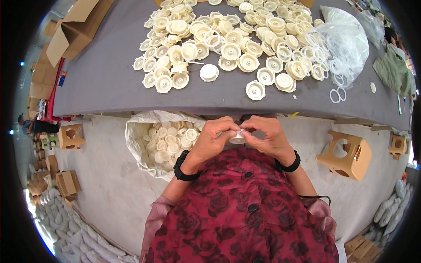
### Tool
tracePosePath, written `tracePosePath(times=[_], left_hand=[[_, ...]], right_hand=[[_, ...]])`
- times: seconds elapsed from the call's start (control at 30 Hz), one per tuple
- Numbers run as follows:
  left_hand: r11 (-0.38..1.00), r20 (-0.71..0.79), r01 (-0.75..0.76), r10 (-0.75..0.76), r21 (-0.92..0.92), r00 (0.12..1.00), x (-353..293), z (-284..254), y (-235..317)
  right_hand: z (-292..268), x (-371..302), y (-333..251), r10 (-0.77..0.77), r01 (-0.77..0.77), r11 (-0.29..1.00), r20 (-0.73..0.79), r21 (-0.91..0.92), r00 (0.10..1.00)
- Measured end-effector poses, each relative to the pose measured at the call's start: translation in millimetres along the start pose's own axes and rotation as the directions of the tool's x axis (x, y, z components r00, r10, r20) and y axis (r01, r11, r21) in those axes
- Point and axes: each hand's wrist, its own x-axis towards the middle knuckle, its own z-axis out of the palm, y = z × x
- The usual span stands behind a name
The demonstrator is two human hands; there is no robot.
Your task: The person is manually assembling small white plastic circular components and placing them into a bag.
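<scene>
Between my two hands, just in front of the table edge, is a small round white plastic cap (237,139). My left hand (215,135) pinches its left side with thumb and fingertips. On the other side my right hand (268,135) grips it, fingers bent over the top. The fingers cover part of the cap's upper rim. Beyond them, many cream round plastic caps (230,51) lie heaped on the grey table (109,83). One whiter cap (209,72) sits apart near the front. Clear ring gaskets (335,95) lie at the right.
An open white woven sack (133,147) holding similar caps stands on the floor at my left. A clear plastic bag (351,37) with rings rests on the table's right. Tan plastic stools (354,158) stand on both sides. A cardboard box (76,33) is at the far left.
</scene>
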Motion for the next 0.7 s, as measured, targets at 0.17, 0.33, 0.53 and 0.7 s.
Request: tracePosePath(times=[0.17,0.33,0.53,0.7], left_hand=[[0.841,0.163,-0.089,0.002,0.533,0.987,1,-20,12],[0.339,0.002,0.189,-0.491,0.922,0.871,-59,-93,18],[0.610,-0.191,0.199,-0.078,0.767,0.978,-65,-94,10],[0.703,-0.195,-0.163,0.400,0.692,0.896,9,-36,21]], right_hand=[[14,-1,9,-0.016,0.037,0.954,0.072,-0.296,0.997],[7,3,13,0.053,-0.058,0.992,-0.043,-0.108,0.998],[-23,31,34,-0.111,0.030,0.624,-0.050,-0.780,0.993],[-18,51,23,-0.138,0.103,0.841,-0.026,-0.531,0.990]])
